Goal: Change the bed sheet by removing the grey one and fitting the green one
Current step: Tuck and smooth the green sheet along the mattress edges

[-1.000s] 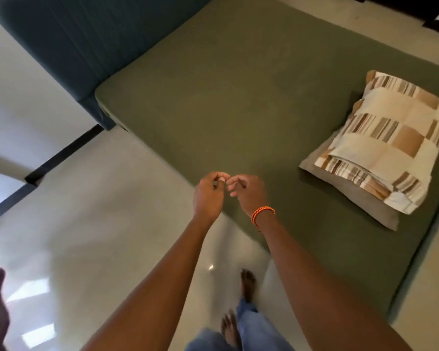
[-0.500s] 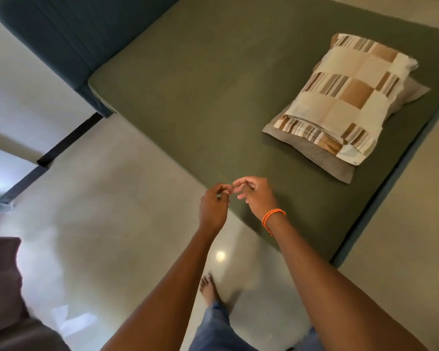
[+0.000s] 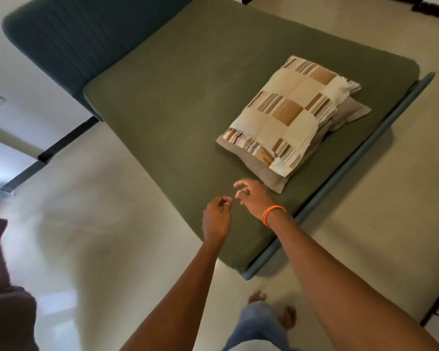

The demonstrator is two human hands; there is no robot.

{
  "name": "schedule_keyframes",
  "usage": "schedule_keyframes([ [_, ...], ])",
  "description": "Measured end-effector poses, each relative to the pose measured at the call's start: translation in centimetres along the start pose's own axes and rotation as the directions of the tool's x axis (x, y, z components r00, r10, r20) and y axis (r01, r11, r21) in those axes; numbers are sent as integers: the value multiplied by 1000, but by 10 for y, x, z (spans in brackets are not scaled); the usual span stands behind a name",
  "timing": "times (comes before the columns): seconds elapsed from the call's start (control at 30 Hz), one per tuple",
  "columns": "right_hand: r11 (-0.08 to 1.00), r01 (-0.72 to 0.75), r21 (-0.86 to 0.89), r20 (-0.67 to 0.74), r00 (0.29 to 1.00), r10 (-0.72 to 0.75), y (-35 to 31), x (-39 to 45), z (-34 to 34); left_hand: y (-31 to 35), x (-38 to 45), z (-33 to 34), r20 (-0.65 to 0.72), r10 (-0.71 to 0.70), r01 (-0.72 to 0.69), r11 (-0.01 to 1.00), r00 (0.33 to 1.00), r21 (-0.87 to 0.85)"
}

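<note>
On the bed: green sheet (image 3: pixel 178 102) lies stretched flat over the whole mattress, smooth, with its near corner wrapped down over the mattress edge just in front of the person.
Grey sheet: not identifiable in this view; a dark bundle at the left edge is too blurred to name.
Stage of task (judgement): the green sheet appears already fitted, so only smoothing or tucking at the near corner seems left.
Left hand (image 3: pixel 217 217): held in the air over the near edge of the bed, fingers loosely curled, thumb near the fingertips, grasping nothing.
Right hand (image 3: pixel 254 198): just beside the left and a little farther over the bed, fingers spread and half bent, empty; an orange bracelet (image 3: pixel 273 215) circles the wrist.
Pillows (image 3: pixel 293 117): two stacked on the far side of the bed, a striped and checked one on a plain brown one, near the right hand but apart from it.
Headboard (image 3: pixel 69 39): dark, padded, at the far left end of the bed.
Bed frame (image 3: pixel 345 173): a blue rail showing along the right side, below the sheet.
Handling (judgement): the sheet is light, soft and limp, prone to wrinkling; best pinched at a hem or corner and pulled taut, not pushed from the middle.
</note>
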State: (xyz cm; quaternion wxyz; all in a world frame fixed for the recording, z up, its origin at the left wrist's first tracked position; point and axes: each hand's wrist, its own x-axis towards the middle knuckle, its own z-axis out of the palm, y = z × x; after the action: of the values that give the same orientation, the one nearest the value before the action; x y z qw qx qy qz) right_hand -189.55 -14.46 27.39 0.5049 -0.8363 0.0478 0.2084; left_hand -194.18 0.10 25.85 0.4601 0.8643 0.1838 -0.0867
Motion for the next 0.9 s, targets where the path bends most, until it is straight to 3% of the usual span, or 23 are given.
schedule_keyframes([
  [0.17,996,59,-68,21,998,-58,14,26,-71,50,17,72,-37,15,-16,1000,999,-17],
  [0.3,990,81,-115,118,991,-68,31,49,-128,81,36,123,-80,-9,8,1000,997,-20],
  [0.57,955,129,-268,213,974,-72,50,165,-299,210,133,228,-173,-70,33,977,982,-211],
  [0.9,948,209,-240,355,928,-114,58,302,-467,352,237,341,-278,-138,68,966,951,-248],
])
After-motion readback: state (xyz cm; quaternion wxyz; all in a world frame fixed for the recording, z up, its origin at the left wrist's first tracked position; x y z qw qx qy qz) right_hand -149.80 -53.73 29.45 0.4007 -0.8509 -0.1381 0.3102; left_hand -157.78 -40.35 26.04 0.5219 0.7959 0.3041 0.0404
